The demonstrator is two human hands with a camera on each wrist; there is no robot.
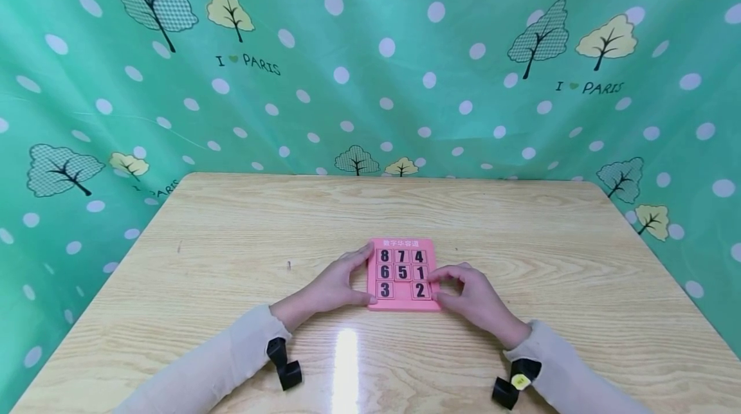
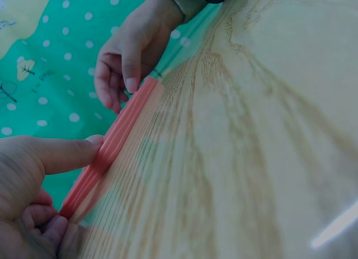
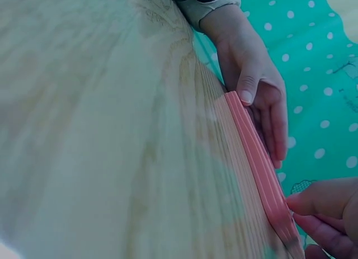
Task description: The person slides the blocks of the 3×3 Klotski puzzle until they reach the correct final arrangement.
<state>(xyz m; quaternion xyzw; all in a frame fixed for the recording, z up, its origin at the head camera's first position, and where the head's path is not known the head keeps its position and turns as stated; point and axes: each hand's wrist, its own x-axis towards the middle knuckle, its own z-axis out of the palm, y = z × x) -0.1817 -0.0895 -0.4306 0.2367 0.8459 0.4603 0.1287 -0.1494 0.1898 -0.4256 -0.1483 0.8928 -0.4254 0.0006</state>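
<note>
The left hand (image 1: 327,288) is spread in a wide C, thumb at the eight o'clock corner of a pink number board (image 1: 404,305) and forefinger at its ten o'clock corner, holding that side; its remaining fingers are mostly hidden from above. The right hand (image 1: 477,298) has thumb and forefinger bent with a gap between them, tips touching the board's edge at three and four o'clock beside tiles 1 and 2; I cannot tell whether they pinch it or merely rest there. In the right wrist view this hand is cut off by the frame, and both wrist views catch the board nearly edge-on, so its face is hidden there.

From above, the number tiles (image 1: 402,272) read 8, 7, 4, then 6, 5, 1, then 3 and 2 with a bare pink slot between them at six o'clock. White lettering (image 1: 401,243) at twelve is small and hard to make out. The board lies flat on a wood-grain table (image 1: 278,227), with a bright glare strip (image 1: 346,369) at seven o'clock from it. Pale sleeves (image 1: 231,350) with black wrist devices (image 1: 283,364) run off the bottom edge. Beyond, toward twelve, hangs a green dotted cloth (image 1: 359,86), its top partly out of frame
</note>
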